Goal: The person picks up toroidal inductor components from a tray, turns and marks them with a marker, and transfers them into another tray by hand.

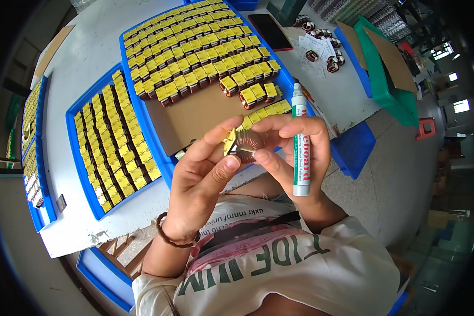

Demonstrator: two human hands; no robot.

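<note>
My left hand [197, 181] is closed on a toroidal copper coil [246, 145] with a yellow piece on its side, pinching it between thumb and fingers. From the other side, the thumb and fingertips of my right hand [305, 150] meet the same coil. A whiteboard marker [301, 139], white with red and green print, is also held in my right hand. It stands nearly upright across the fingers, cap end up. Just behind my hands lies a large blue tray [151, 118] lined with cardboard, holding many yellow-topped coils in rows.
A second blue tray [72, 122] of yellow-topped coils lies left, with more trays at the far left. A dark phone [271, 32] and loose coils [333, 64] on paper slips lie at the back right. A green bin [403, 105] stands at the table's right edge.
</note>
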